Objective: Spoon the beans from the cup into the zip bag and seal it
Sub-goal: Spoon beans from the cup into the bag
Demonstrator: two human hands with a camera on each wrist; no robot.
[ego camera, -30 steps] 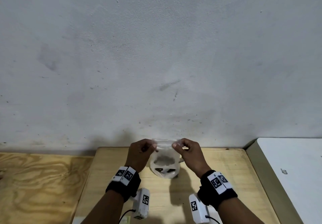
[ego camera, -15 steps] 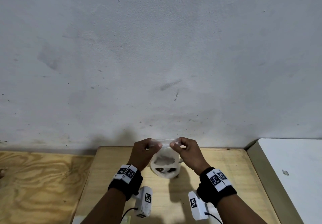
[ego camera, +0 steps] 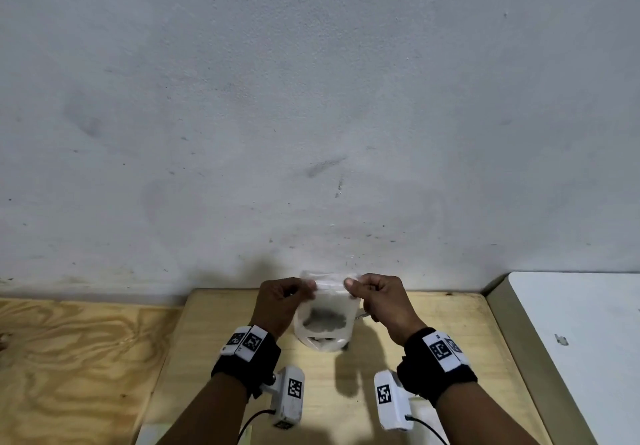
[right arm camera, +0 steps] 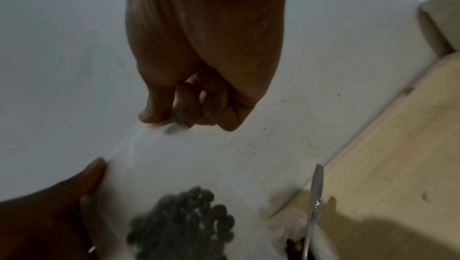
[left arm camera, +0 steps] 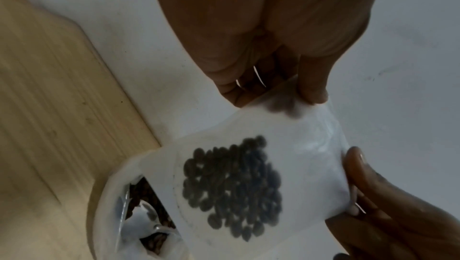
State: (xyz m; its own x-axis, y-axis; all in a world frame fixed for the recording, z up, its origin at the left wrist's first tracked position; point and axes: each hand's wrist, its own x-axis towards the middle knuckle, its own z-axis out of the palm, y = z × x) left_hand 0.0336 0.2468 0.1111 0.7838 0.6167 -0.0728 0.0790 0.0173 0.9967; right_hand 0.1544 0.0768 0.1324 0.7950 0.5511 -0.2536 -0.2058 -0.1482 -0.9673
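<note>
A clear zip bag [ego camera: 325,301] hangs upright above the white cup [ego camera: 325,346], with a dark cluster of beans [ego camera: 325,319] inside it. My left hand [ego camera: 310,286] pinches the bag's top left edge and my right hand [ego camera: 349,284] pinches its top right edge. The left wrist view shows the bag [left arm camera: 311,146], its beans [left arm camera: 234,185] and the cup [left arm camera: 107,205] with some beans left inside. In the right wrist view a metal spoon [right arm camera: 315,201] stands in the cup [right arm camera: 286,225] beside the bag [right arm camera: 154,166].
The cup stands on a light wooden board [ego camera: 433,340] against a grey wall [ego camera: 311,133]. A white-topped surface [ego camera: 581,340] adjoins on the right, and plywood [ego camera: 76,358] lies to the left.
Both hands keep pinching the bag's top edge, and their fingers have shifted slightly along it. The bag stays held over the cup.
</note>
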